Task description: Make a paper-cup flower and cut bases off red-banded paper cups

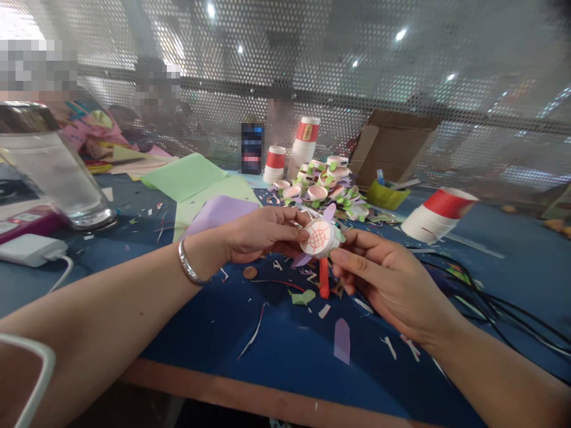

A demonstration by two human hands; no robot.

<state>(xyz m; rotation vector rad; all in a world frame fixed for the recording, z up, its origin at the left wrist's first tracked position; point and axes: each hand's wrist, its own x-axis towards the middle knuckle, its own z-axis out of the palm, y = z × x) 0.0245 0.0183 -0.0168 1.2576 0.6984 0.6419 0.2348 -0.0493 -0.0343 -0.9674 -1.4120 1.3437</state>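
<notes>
Between both hands, above the blue table, is a small turtle made from a paper cup bottom (318, 238). An orange shell pattern is drawn on its round white face, and purple and green paper pieces stick out from its rim. My left hand (272, 233) pinches its left edge with thumb and fingers. At the other side, my right hand (379, 267) grips the right edge near a green piece. An orange-red marker (324, 279) shows just below the turtle, partly hidden. Beyond my hands lies a heap of similar paper-cup turtles (317, 192).
Stacked paper cups (304, 142) stand behind the heap, with a cut red-and-white cup (439, 214) tipped at right. Green paper (187, 178) and purple paper (223, 213) lie left. A glass bottle (62, 172), black cables (495, 303) and paper scraps (303, 297) surround the work area.
</notes>
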